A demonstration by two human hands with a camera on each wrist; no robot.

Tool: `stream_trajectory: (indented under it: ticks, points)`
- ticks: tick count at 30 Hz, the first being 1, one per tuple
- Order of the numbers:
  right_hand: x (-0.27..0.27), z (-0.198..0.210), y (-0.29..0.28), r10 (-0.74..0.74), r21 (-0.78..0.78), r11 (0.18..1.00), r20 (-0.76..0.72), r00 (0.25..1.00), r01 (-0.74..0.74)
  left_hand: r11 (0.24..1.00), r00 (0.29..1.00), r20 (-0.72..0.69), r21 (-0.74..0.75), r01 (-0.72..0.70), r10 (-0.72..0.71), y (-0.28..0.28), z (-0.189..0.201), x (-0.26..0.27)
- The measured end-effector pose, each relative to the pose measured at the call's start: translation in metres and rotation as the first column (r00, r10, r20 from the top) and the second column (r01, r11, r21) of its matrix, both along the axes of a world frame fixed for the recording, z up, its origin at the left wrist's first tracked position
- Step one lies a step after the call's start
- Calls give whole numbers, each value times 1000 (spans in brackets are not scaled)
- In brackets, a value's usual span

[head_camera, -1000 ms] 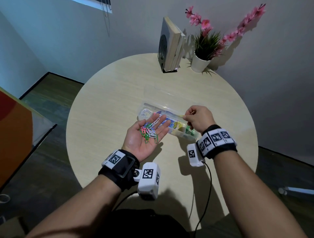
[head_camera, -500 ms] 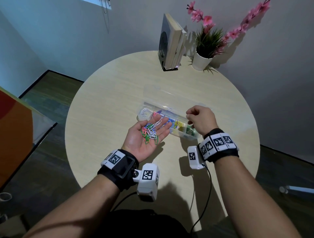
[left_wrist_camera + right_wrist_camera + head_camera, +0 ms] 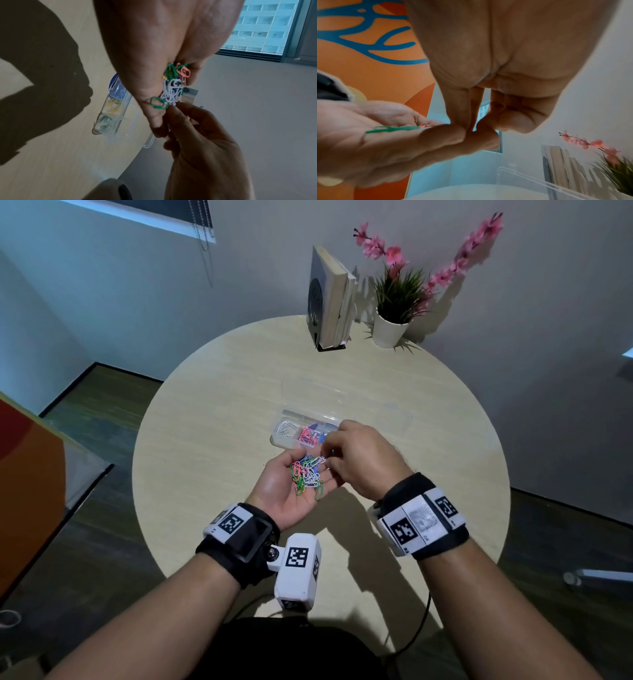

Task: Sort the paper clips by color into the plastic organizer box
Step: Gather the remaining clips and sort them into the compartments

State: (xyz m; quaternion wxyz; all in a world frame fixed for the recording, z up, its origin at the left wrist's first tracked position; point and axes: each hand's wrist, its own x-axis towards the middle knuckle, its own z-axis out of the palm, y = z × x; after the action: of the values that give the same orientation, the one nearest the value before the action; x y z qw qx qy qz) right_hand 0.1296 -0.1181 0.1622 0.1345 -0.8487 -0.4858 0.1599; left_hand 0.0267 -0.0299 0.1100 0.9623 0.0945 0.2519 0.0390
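Observation:
My left hand (image 3: 284,494) is held palm up over the table and carries a loose pile of paper clips (image 3: 306,475), green, pink, white and blue. My right hand (image 3: 329,460) hovers over the left fingers, thumb and forefinger pinched on a paper clip, apparently white, at the pile's edge (image 3: 171,100). Just behind both hands lies the clear organizer box (image 3: 284,441); its right half is hidden by the right hand. White clips (image 3: 286,428) and pink clips (image 3: 306,436) show in its left compartments. The left wrist view shows blue (image 3: 118,92), yellow (image 3: 114,106) and green (image 3: 105,120) compartments.
The box's clear lid (image 3: 342,395) lies open behind it on the round wooden table (image 3: 205,440). At the far edge stand a book in a holder (image 3: 330,302) and a potted plant with pink flowers (image 3: 394,313). An orange panel (image 3: 27,474) stands left of the table.
My right hand has come left from the box's right end to the pile in my left palm and pinched there. The left hand has stayed palm up with the clips.

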Motion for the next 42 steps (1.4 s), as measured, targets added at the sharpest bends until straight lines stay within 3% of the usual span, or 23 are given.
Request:
stream_trajectory:
  ticks: [8,11,13,15,17,19,20,21,22,23,24,26,28,31,37,40,42]
  points:
    - [-1,5,-4,108,-6,994,42,993,-108,999,999,-26,32,19,-19,-2,2,-8]
    - [0,8,-7,18,75,997,-25,1000,-16,999,999,-44,49,5,-2,0,2,-7]
    - [1,7,-8,-99,178,974,-210,973,138,996,998,-56,87,24,-19,2,2,-7]
    - [1,3,-8,-165,277,898,-509,845,342,996,998,-59,92,18,-12,5,4,-7]
    - [0,-1,-7,-133,288,802,-768,626,524,996,999,-51,94,7,-2,6,4,-7]
    - [-4,-2,-5,-74,222,725,-916,395,652,996,999,-47,94,-2,7,8,3,-7]
    - [-6,0,-3,-51,188,695,-950,308,694,996,999,-45,94,-3,7,9,3,-6]
    - [-9,1,-2,-39,170,681,-963,267,712,996,999,-46,94,-3,7,10,2,-6]
    - [-10,1,-1,-43,174,687,-959,279,706,996,999,-47,94,-4,9,10,2,-6]
    - [-12,1,1,-67,202,716,-933,354,668,996,999,-46,89,-9,13,10,2,-5]
    - [-13,0,2,-106,243,768,-865,491,593,997,999,-42,79,-16,20,10,3,-5]
    - [-14,-1,6,-171,255,894,-567,806,368,998,999,-30,57,-30,31,9,3,-4]
    - [-15,0,9,-164,151,965,-292,942,214,998,999,-20,58,-33,34,9,3,-4]
    - [-16,2,14,-142,80,985,-150,979,155,998,999,-17,57,-38,39,9,3,-2]
    - [-9,2,18,-96,5,995,-147,984,98,1000,999,-37,5,-31,31,12,-2,-4]
    - [-1,7,11,-77,33,996,-252,965,88,998,999,-47,50,-23,26,14,-5,-4]
    - [3,7,6,-121,119,975,-415,901,186,996,999,-40,93,-14,18,15,-4,-4]
